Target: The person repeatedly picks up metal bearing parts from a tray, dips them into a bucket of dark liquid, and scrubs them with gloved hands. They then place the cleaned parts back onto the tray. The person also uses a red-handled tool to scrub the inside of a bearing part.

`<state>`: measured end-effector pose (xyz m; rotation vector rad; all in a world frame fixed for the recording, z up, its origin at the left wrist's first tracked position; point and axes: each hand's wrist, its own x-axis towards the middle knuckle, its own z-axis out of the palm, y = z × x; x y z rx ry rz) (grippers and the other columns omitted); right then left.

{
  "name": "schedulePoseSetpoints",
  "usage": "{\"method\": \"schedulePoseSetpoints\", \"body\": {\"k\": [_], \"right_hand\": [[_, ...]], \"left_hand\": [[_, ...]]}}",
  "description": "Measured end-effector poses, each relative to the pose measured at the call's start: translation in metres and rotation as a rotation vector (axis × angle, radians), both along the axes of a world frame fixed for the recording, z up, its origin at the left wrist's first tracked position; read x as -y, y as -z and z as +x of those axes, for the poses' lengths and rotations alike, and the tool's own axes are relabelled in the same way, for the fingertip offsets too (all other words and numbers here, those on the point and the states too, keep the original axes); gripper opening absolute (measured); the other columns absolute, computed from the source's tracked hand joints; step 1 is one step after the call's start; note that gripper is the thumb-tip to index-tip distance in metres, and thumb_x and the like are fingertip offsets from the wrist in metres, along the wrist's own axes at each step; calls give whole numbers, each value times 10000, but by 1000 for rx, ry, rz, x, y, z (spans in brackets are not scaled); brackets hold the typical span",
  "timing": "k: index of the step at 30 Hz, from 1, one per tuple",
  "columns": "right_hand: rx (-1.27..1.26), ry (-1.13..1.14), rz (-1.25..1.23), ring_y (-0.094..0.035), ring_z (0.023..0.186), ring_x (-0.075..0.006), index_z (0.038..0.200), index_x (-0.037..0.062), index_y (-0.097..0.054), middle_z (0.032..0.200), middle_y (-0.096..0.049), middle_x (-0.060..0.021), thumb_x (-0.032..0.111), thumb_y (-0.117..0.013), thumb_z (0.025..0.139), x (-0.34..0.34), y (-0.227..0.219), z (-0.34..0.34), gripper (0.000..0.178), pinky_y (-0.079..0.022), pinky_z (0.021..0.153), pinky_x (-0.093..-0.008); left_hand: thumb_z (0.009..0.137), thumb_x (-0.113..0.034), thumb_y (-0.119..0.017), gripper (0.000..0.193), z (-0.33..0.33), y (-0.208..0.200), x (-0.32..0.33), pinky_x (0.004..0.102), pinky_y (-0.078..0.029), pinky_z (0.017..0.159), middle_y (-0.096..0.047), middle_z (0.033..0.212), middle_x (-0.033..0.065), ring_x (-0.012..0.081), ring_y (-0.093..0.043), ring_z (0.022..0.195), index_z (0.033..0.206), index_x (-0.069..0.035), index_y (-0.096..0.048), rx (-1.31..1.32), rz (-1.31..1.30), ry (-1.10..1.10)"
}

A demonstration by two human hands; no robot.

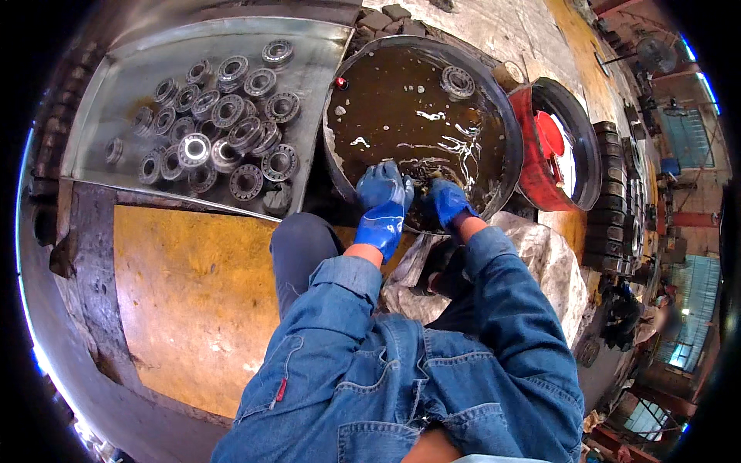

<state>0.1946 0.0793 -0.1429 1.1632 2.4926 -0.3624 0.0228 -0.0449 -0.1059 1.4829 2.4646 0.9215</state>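
My left hand, in a blue rubber glove, is at the near edge of a round tub of brown liquid. Its fingers bend down toward the liquid, and what they hold is hidden. Close beside it, my right hand, also gloved in blue, is closed at the liquid's surface. Something small and yellowish shows between the hands, too unclear to name. Ripples spread on the liquid just beyond the right hand. A metal roller bearing sits at the tub's far right, partly in the liquid.
On the left, a metal tray bears several loose roller bearings. A red drum with a red scoop stands right of the tub. Stacked dark metal parts lie farther right. A yellow worn board lies at the near left.
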Motion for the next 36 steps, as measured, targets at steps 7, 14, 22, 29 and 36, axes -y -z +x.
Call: {"method": "schedulePoseSetpoints", "body": {"k": [7,14,22,29,36], "right_hand": [[414,-287,-86,-721,1031,-364,1118,92,-771,1130,-737,-195,389,-558,961,14,-47,-50,397,-559,872,-465],[183,-76,-171,-691,1093,-402,1152,56,-747,1185,-708,-240,406,-646,904,0,-26,-16,441,-545,953,-471],[236,-112,-180,-713,1020,-393,1069,77,-760,1059,-747,-197,348,-675,864,2,-11,-34,349,-550,910,-500],[19,-108,-73,-701,1073,-386,1171,80,-749,1102,-733,-232,360,-720,851,2,5,-7,427,-548,915,-468],[257,-167,-149,-703,1072,-371,1101,54,-769,1113,-741,-204,347,-684,875,14,-21,-51,379,-551,907,-461]], "left_hand": [[833,-378,-726,472,-7,5,7,513,-560,845,-716,1042,182,365,-685,986,1159,-43,-658,-19,-48,6],[852,-396,-712,469,-3,9,2,511,-555,868,-717,1072,183,369,-684,995,1150,-37,-663,-2,-41,-5],[837,-398,-744,497,-1,5,2,500,-552,901,-715,1125,186,366,-681,1044,1190,-57,-665,33,-84,-14],[833,-405,-735,479,-7,8,4,500,-554,893,-713,1126,172,359,-677,1054,1160,-63,-664,49,-125,-30],[833,-409,-726,482,-4,7,3,505,-553,883,-713,1109,168,356,-677,1040,1160,-62,-655,64,-170,10]]}}
